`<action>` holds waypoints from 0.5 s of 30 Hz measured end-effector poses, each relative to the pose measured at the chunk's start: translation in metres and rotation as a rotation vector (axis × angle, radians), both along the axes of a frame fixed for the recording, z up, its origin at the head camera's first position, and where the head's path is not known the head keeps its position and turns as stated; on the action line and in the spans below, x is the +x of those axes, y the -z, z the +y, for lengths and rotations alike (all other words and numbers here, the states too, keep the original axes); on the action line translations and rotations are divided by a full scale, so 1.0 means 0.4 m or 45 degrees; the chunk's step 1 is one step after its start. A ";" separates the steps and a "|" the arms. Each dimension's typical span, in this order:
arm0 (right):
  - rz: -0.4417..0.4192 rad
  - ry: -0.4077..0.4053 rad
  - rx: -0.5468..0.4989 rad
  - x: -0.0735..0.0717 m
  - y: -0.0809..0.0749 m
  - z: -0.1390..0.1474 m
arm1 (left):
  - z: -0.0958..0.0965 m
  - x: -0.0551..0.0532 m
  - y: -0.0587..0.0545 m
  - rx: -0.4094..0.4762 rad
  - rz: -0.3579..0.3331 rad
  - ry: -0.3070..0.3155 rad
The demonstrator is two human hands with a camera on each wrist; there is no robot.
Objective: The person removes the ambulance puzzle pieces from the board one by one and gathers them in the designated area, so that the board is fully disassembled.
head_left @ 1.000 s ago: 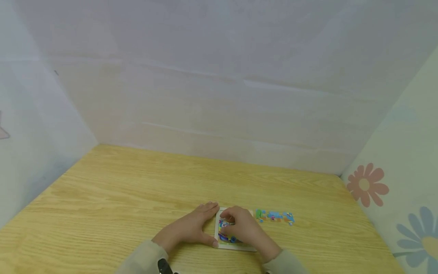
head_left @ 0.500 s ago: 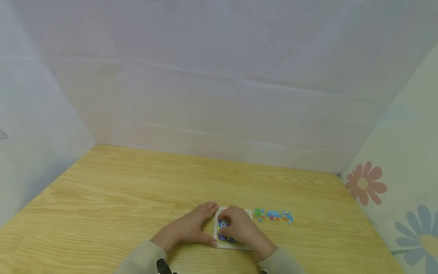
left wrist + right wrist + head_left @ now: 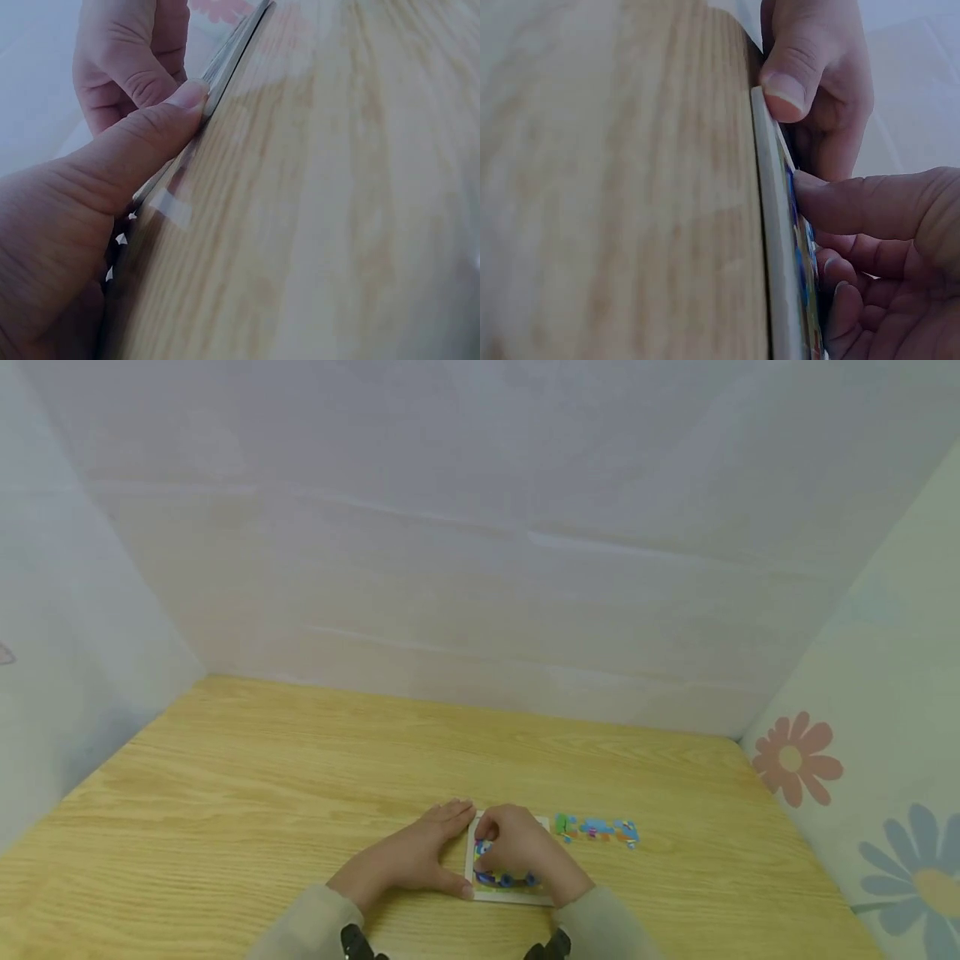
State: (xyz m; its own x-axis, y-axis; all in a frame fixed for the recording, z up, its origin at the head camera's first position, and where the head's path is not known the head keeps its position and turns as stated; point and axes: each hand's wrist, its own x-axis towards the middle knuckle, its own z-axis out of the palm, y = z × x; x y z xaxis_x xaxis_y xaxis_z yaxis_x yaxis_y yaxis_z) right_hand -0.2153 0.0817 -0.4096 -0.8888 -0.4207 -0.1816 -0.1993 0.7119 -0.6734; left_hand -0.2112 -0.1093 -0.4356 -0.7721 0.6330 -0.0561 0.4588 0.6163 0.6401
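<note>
My left hand (image 3: 420, 860) lies along the left side of a white-framed jigsaw puzzle board (image 3: 513, 898), thumb at the near corner, fingertips at the far one. In the left wrist view its thumb presses the board's edge (image 3: 234, 71). Over the picture, my right hand (image 3: 521, 847) curls its fingers, with thumb and forefinger spread across a colourful puzzle piece (image 3: 482, 850) at the left part. The right wrist view has the right thumb (image 3: 840, 201) down on the picture surface; the palm side hides much of the piece. Blue wheels show along the picture's lower part.
Several loose puzzle pieces (image 3: 596, 828), blue, green and orange, lie right of the board. The wooden table (image 3: 337, 752) reaches back to a pale cloth wall (image 3: 450, 568). A side wall with printed flowers (image 3: 797, 758) stands on the right.
My right hand has shifted slightly over the picture, and more wheels show beneath it now. The left hand keeps its place at the board's left side. The head view has turned a little.
</note>
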 end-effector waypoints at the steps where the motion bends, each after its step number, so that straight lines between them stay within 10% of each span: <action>1: -0.014 0.011 -0.003 -0.001 -0.001 -0.001 | 0.000 0.000 0.000 0.001 -0.002 0.002; 15: -0.057 0.036 -0.036 -0.016 0.006 -0.005 | -0.003 -0.008 0.006 0.001 0.005 0.004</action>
